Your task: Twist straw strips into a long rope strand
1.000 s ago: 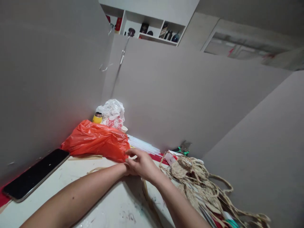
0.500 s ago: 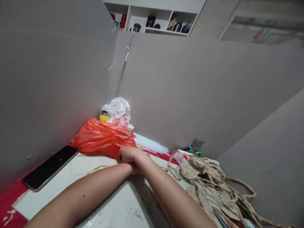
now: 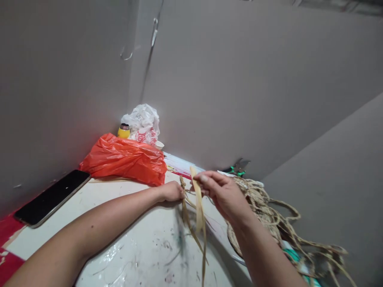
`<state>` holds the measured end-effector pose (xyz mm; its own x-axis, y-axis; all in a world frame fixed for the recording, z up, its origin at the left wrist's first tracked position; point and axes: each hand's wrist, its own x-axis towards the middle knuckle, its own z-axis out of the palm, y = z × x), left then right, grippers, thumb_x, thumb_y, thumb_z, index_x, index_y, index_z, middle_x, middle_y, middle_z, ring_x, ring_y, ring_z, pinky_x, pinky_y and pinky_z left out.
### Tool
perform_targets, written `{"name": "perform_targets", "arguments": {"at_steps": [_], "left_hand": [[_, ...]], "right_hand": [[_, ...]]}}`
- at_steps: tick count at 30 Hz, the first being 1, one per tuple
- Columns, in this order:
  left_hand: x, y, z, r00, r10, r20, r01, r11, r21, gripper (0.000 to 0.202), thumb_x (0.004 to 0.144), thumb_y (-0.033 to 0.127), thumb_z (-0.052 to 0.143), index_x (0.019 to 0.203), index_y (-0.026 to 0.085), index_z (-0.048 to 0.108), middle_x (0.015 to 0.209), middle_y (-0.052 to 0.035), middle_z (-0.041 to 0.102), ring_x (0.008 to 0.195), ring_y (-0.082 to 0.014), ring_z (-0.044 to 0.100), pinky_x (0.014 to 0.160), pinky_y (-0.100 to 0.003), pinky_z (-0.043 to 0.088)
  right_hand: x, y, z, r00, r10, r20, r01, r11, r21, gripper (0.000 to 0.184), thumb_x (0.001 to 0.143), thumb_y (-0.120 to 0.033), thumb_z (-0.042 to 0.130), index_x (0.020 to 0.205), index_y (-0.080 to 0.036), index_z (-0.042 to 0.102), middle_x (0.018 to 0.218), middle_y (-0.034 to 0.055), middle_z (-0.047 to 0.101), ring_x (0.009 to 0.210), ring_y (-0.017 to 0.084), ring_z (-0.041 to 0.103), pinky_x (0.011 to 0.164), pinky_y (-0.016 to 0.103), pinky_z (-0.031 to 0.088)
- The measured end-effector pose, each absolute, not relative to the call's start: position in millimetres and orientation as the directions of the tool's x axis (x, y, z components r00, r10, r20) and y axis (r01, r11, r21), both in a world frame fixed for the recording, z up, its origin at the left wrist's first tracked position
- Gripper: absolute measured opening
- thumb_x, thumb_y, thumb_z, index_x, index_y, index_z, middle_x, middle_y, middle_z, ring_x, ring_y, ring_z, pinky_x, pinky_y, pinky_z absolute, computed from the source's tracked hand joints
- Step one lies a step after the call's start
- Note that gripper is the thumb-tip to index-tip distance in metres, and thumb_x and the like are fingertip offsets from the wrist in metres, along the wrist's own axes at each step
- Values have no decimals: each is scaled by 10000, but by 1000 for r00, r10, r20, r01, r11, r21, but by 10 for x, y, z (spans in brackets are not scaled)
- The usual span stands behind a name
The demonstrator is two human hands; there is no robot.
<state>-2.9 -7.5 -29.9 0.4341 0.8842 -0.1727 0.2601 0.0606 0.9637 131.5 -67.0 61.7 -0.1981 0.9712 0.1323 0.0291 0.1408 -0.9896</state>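
Straw strips, apparently pinched between left hand, right hand

A small craft workstation walled by grey partition boards. Woven straw cord lies at 4 o'clock, cutters at 2 o'clock on the paint-stained table.

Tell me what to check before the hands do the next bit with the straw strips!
1. Right hand pinches the pale flat strip at its top: ok.
2. Left hand grips the darker twisted strip: ok.
3. Strip ends hang free over the white table: ok.
4. Phone lies away from the hands: ok.
5. Orange bag sits close behind the left hand: touching or apart, cannot tell.
6. Rope pile is clear of the right wrist: cannot tell.
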Motion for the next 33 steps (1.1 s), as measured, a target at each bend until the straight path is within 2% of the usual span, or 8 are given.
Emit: {"name": "perform_targets", "arguments": {"at_steps": [3, 5, 7, 10, 13, 20, 28, 33], "left_hand": [[-41, -63, -339, 480, 846, -232, 306, 86, 948, 178, 787, 243, 601, 677, 104, 587, 525, 34, 491, 437, -74, 426, 443, -214, 339], [-46, -61, -355, 484, 841, -240, 294, 101, 950, 220, 764, 205, 569, 562, 123, 541, 403, 57, 383, 341, -55, 291, 385, -224, 197], [-49, -62, -364, 480, 844, -240, 268, 120, 956, 224, 765, 197, 519, 549, 138, 524, 385, 56, 380, 317, -51, 245, 374, -235, 133], [-48, -66, -360, 452, 859, -242, 221, 155, 963, 211, 771, 211, 482, 567, 160, 493, 378, 65, 365, 305, -50, 220, 366, -234, 101], [-40, -77, -333, 425, 870, -248, 179, 188, 966, 221, 791, 246, 471, 582, 177, 459, 362, 80, 321, 297, -50, 198, 360, -226, 98], [40, -127, -313, 352, 901, -255, 119, 226, 967, 226, 813, 267, 478, 606, 182, 447, 361, 89, 321, 297, -49, 204, 361, -210, 116], [98, -179, -329, 317, 930, -189, 70, 176, 982, 235, 805, 286, 496, 610, 156, 488, 452, 48, 472, 383, -64, 393, 421, -186, 286], [99, -200, -307, 316, 930, -188, 69, 175, 982, 237, 798, 303, 491, 610, 158, 493, 466, 34, 493, 393, -86, 420, 426, -203, 309]], "right_hand": [[1389, -804, 340, -191, 981, 42, -23, 39, -999, 388, 667, -303, 757, 1014, -222, 604, 716, -13, 616, 582, 131, 608, 521, 226, 442], [1369, -849, 160, -184, 983, -25, -30, -31, -999, 543, 662, -298, 760, 1148, -251, 522, 702, -38, 593, 550, 130, 603, 505, 224, 414], [1334, -860, 9, -164, 983, -82, -9, -84, -996, 520, 635, -307, 767, 1095, -214, 544, 659, -48, 566, 523, 121, 569, 495, 221, 382], [1303, -840, -146, -128, 986, -109, 42, -105, -994, 329, 596, -300, 766, 828, -155, 584, 603, -44, 531, 520, 100, 488, 508, 216, 346], [1300, -819, -216, -94, 990, -101, 86, -93, -992, 240, 607, -265, 721, 695, -161, 523, 582, -54, 490, 515, 86, 424, 508, 209, 316], [1259, -801, -241, -49, 998, -40, 142, -32, -989, 208, 610, -194, 645, 632, -181, 439, 538, -78, 402, 489, 68, 341, 463, 190, 261], [1262, -792, -187, -218, 951, -218, -32, -230, -973, 259, 696, -384, 654, 717, -179, 496, 464, -72, 467, 365, 55, 349, 351, 170, 234], [1291, -755, -221, -171, 959, -224, -117, -246, -962, 270, 669, -360, 685, 673, -172, 491, 463, -64, 497, 368, 42, 377, 347, 143, 260]]}}
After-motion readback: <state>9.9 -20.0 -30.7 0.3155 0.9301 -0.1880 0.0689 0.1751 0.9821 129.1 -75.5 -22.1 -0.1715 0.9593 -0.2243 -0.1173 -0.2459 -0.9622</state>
